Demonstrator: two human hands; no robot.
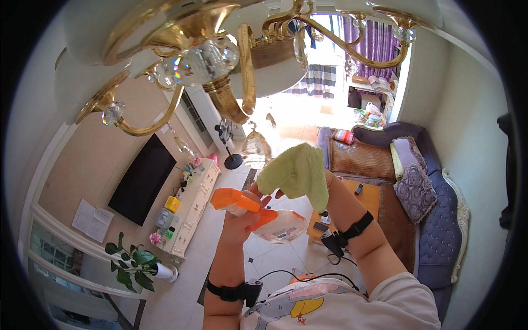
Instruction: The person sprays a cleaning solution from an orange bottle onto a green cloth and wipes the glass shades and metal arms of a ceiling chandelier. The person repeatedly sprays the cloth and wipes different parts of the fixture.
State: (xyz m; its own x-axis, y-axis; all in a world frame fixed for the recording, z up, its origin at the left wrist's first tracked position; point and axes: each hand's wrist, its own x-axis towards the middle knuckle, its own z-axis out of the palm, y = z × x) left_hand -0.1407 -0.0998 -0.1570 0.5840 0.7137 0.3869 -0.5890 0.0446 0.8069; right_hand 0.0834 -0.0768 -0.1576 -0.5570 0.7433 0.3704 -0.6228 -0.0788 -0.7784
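In my left hand [243, 218] is a spray bottle [280, 227] with an orange trigger head, its clear body tilted to the right. A light green cloth [295, 173] drapes over my right hand [326, 181] and hides most of its fingers. The cloth is just above and right of the spray head. Overhead, close to the camera, hangs a chandelier [247, 74] with brass arms, glass shades and crystal pieces. One crystal pendant [256, 149] hangs just beyond the cloth's upper left edge.
Chandelier arms span the upper view. Far below are a purple tufted sofa [439, 214], a wooden coffee table [369, 194], a white TV cabinet [194, 206], a standing fan [226, 136] and a potted plant [138, 262]. A black television [142, 181] is on the left wall.
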